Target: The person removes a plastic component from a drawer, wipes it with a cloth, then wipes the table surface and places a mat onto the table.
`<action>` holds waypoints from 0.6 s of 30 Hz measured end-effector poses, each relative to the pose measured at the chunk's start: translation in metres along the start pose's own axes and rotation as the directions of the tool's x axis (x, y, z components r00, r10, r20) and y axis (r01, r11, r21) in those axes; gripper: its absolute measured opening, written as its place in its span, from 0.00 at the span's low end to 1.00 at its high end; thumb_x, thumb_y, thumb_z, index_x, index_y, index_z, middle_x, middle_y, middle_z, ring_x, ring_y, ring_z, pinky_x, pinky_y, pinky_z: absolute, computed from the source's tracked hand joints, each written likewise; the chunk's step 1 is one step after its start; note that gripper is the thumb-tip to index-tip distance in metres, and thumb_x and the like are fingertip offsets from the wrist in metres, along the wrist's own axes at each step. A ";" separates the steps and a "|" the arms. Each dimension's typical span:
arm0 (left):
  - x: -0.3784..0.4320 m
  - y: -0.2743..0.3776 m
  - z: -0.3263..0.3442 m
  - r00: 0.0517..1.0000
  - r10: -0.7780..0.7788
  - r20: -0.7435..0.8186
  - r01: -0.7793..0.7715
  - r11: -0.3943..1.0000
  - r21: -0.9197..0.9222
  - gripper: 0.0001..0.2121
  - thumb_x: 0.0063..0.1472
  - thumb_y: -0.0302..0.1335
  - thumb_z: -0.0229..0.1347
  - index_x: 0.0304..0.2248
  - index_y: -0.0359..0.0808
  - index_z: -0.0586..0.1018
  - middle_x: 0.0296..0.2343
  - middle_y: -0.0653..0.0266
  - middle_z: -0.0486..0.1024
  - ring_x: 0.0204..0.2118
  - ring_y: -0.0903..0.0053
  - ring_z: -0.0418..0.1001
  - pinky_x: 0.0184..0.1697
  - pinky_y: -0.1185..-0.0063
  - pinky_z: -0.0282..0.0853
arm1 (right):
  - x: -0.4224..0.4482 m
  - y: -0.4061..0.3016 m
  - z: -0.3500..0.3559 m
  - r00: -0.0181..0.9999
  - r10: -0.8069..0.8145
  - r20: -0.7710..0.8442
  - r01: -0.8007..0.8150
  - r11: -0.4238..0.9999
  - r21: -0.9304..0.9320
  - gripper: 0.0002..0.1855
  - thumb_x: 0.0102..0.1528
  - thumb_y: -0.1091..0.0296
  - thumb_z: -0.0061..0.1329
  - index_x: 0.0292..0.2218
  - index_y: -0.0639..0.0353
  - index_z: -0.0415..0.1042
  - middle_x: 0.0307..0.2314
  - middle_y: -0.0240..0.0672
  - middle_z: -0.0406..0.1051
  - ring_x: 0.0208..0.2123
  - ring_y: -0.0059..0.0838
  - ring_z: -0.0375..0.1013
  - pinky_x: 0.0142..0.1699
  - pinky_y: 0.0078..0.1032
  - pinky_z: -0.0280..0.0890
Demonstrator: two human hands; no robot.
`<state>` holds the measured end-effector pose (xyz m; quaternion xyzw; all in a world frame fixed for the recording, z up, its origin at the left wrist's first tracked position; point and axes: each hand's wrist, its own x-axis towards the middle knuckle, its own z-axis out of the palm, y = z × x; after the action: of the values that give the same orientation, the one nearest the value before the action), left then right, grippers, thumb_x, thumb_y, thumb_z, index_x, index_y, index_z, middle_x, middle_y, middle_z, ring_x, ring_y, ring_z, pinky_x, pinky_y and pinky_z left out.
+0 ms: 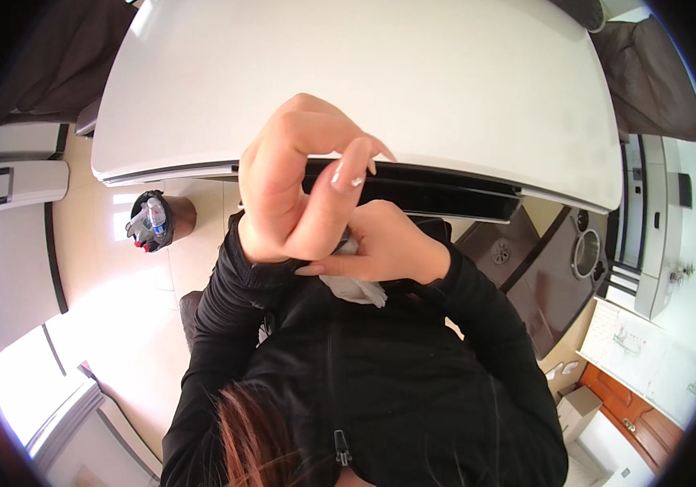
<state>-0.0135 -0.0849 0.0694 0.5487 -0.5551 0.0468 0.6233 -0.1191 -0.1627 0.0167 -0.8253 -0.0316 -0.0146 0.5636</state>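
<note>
My left hand [299,182] is raised in front of the table's near edge. Its fingers curl over toward the thumb, and whether anything thin sits between the tips is hidden. Lower and to the right, my right hand [393,246] is closed around a crumpled whitish piece of thin material [357,290], perhaps tissue or plastic. A loose end of it hangs below my right thumb. Some grey shows between the two hands, mostly covered by the fingers. The right thumb reaches across to the left wrist, close to the black cuff.
Ahead lies a white-topped table [384,73] with a black open drawer or shelf [439,193] under its near edge. A bin [180,216] holding plastic bottles stands on the floor at left. Dark covered chairs [652,79] flank the table; a brown cabinet-like surface [552,280] is at right.
</note>
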 end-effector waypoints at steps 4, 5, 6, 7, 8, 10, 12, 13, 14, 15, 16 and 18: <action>-0.004 0.002 -0.003 0.997 -0.051 -0.065 0.029 0.955 -0.294 0.06 0.49 0.16 0.37 0.25 0.28 0.66 0.19 0.57 0.69 0.18 0.78 0.60 0.23 0.83 0.59 | -0.008 -0.007 -0.015 0.996 0.084 0.035 -0.083 0.996 -0.030 0.24 0.39 0.45 0.50 0.28 0.58 0.67 0.11 0.39 0.63 0.15 0.38 0.66 0.21 0.25 0.59; -0.007 0.002 -0.009 0.998 -0.057 -0.032 0.048 0.971 -0.233 0.05 0.50 0.16 0.38 0.25 0.28 0.66 0.19 0.57 0.68 0.19 0.78 0.60 0.22 0.83 0.57 | -0.013 -0.007 -0.022 0.993 0.119 0.013 -0.119 0.992 -0.033 0.25 0.40 0.45 0.50 0.31 0.58 0.67 0.13 0.40 0.65 0.17 0.38 0.67 0.23 0.26 0.60; -0.012 -0.003 -0.015 0.998 -0.055 0.018 0.056 0.990 -0.132 0.04 0.51 0.17 0.39 0.24 0.28 0.66 0.18 0.58 0.68 0.19 0.78 0.61 0.23 0.83 0.57 | -0.023 -0.008 -0.038 0.983 0.183 0.004 -0.181 0.974 -0.137 0.25 0.40 0.46 0.49 0.33 0.58 0.67 0.16 0.41 0.67 0.20 0.39 0.68 0.25 0.26 0.62; -0.021 0.000 -0.031 0.995 -0.088 0.049 0.090 0.995 -0.039 0.04 0.52 0.20 0.41 0.23 0.29 0.67 0.17 0.59 0.68 0.20 0.78 0.61 0.24 0.83 0.57 | -0.032 -0.004 -0.045 0.988 0.134 -0.074 -0.142 0.984 -0.107 0.22 0.41 0.48 0.49 0.30 0.59 0.68 0.17 0.40 0.68 0.20 0.36 0.69 0.25 0.24 0.62; -0.032 0.004 -0.042 0.975 -0.218 0.036 0.217 0.976 0.017 0.05 0.52 0.21 0.41 0.23 0.29 0.67 0.18 0.59 0.68 0.21 0.77 0.61 0.25 0.83 0.58 | -0.047 -0.004 -0.056 0.967 0.217 -0.132 -0.227 0.971 -0.068 0.21 0.41 0.49 0.50 0.28 0.59 0.68 0.17 0.39 0.69 0.20 0.34 0.70 0.25 0.22 0.62; -0.054 0.008 -0.069 0.907 -0.419 -0.041 0.420 0.900 0.115 0.04 0.52 0.20 0.42 0.22 0.29 0.67 0.19 0.62 0.67 0.21 0.79 0.61 0.25 0.85 0.57 | -0.079 -0.012 -0.078 0.876 0.388 -0.286 -0.405 0.914 -0.002 0.20 0.42 0.50 0.50 0.25 0.61 0.69 0.16 0.36 0.68 0.19 0.29 0.70 0.25 0.19 0.62; -0.075 0.000 -0.090 0.854 -0.490 -0.175 0.520 0.818 0.246 0.04 0.52 0.22 0.45 0.24 0.30 0.67 0.20 0.64 0.66 0.22 0.83 0.60 0.25 0.87 0.56 | -0.113 -0.014 -0.094 0.704 0.514 -0.490 -0.595 0.804 -0.011 0.20 0.42 0.50 0.50 0.23 0.62 0.69 0.14 0.35 0.67 0.16 0.28 0.67 0.24 0.18 0.60; -0.084 -0.005 -0.093 0.780 -0.566 -0.268 0.624 0.740 0.252 0.04 0.53 0.23 0.46 0.24 0.30 0.67 0.20 0.65 0.66 0.21 0.84 0.60 0.25 0.87 0.57 | -0.125 -0.009 -0.097 0.602 0.538 -0.590 -0.682 0.730 -0.031 0.21 0.42 0.50 0.50 0.22 0.63 0.68 0.12 0.36 0.66 0.15 0.28 0.66 0.23 0.18 0.59; -0.089 -0.010 -0.094 0.779 -0.570 -0.261 0.625 0.741 0.247 0.04 0.53 0.23 0.46 0.24 0.30 0.67 0.20 0.65 0.66 0.21 0.84 0.60 0.25 0.87 0.57 | -0.131 -0.005 -0.097 0.596 0.542 -0.593 -0.688 0.725 -0.028 0.21 0.42 0.50 0.50 0.22 0.63 0.68 0.12 0.36 0.66 0.15 0.28 0.66 0.23 0.18 0.59; -0.092 -0.015 -0.094 0.767 -0.562 -0.310 0.640 0.638 0.428 0.06 0.53 0.25 0.47 0.25 0.30 0.67 0.19 0.66 0.66 0.20 0.84 0.61 0.23 0.87 0.57 | -0.134 -0.002 -0.096 0.512 0.530 -0.676 -0.776 0.622 -0.100 0.20 0.43 0.50 0.49 0.22 0.63 0.68 0.11 0.37 0.64 0.14 0.29 0.64 0.22 0.19 0.58; -0.096 -0.019 -0.094 0.760 -0.543 -0.358 0.635 0.502 0.587 0.07 0.53 0.27 0.49 0.25 0.31 0.67 0.19 0.66 0.66 0.18 0.85 0.61 0.22 0.87 0.57 | -0.137 0.002 -0.095 0.433 0.497 -0.752 -0.851 0.501 -0.158 0.20 0.44 0.51 0.48 0.22 0.63 0.67 0.10 0.38 0.63 0.13 0.30 0.62 0.21 0.20 0.57; -0.104 -0.030 -0.093 0.676 -0.663 -0.320 0.698 0.438 0.566 0.09 0.53 0.29 0.50 0.25 0.31 0.66 0.17 0.65 0.66 0.17 0.84 0.61 0.21 0.86 0.58 | -0.135 0.015 -0.092 0.437 0.497 -0.750 -0.855 0.487 -0.175 0.20 0.45 0.51 0.48 0.22 0.63 0.67 0.10 0.38 0.62 0.13 0.31 0.62 0.20 0.21 0.56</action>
<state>0.0270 0.0293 -0.0071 0.9024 -0.2183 -0.0049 0.3714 -0.2516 -0.2585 0.0278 -0.8264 0.5085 -0.0477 0.2370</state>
